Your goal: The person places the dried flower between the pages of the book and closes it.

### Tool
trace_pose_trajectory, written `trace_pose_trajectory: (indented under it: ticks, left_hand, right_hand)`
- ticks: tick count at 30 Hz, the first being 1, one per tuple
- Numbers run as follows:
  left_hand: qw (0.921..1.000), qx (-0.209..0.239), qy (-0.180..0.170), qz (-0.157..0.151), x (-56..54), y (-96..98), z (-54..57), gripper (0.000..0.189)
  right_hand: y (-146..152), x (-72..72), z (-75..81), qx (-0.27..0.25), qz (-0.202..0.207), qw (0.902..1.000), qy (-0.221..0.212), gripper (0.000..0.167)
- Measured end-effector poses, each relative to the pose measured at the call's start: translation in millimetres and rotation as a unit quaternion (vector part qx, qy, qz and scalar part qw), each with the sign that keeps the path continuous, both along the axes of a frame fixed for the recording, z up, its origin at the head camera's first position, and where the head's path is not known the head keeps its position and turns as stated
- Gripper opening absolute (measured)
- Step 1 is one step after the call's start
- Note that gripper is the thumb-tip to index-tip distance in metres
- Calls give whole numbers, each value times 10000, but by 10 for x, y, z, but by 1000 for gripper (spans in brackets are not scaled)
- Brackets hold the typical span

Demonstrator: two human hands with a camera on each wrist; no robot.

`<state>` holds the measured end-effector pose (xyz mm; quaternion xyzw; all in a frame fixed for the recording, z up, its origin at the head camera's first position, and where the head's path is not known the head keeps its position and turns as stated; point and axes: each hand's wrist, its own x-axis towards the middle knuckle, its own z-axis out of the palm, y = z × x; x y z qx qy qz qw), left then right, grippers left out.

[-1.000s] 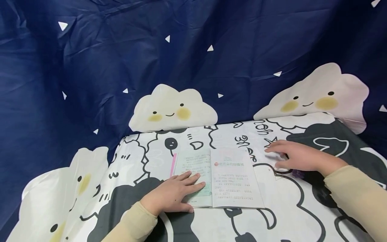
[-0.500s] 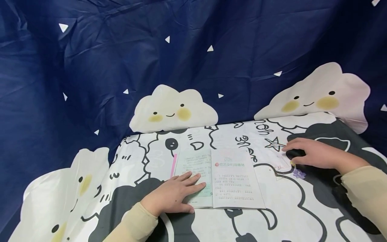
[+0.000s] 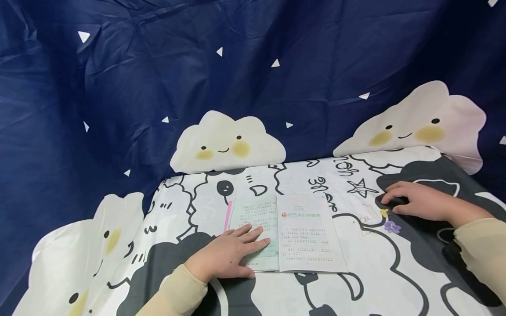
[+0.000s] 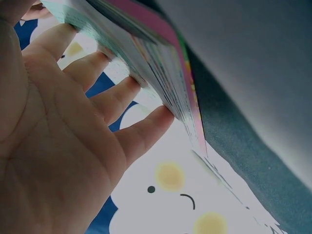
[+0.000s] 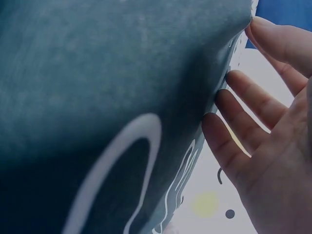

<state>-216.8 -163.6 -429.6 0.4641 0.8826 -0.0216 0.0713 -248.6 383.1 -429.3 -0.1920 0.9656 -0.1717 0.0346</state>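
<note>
Nearest, a cream left sleeve (image 3: 178, 287) comes in from the bottom edge and leads to the left hand (image 3: 226, 255), which lies palm down with fingers angled toward the upper right. Its grip is spread and flat, fingertips resting on the left page of an open book (image 3: 310, 245). The book lies on a black-and-white printed cloth (image 3: 379, 285), mostly beyond and to the right of that hand; a pink strip (image 3: 228, 216) shows along its left side. In the left wrist view, the stacked page edges sit right at the fingertips.

Beside the book, well apart from its right page, are a small purple flower (image 3: 392, 227) and, just beyond, a yellow flower (image 3: 384, 213). The right hand (image 3: 431, 202) reaches in from the right under a cream right sleeve (image 3: 484, 248), its grip loose, fingers apart, fingertips on a dark patch of the cloth. The yellow flower is just beside its thumb.

Farthest back, smiling clouds (image 3: 227, 142) stand before a navy curtain (image 3: 253, 26) dotted with white triangles.
</note>
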Motion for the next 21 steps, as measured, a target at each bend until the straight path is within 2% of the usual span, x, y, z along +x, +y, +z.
trace_pose_trajectory:
  ticks: [4, 21]
  left_hand:
    - [10000, -1, -41, 35, 1, 4, 3, 86]
    - [10000, -13, -43, 75, -3, 7, -10, 85]
  right_hand:
    - [1, -5, -11, 52, 34, 10000, -10, 19]
    - [-37, 47, -24, -72, 170, 9998, 101, 24]
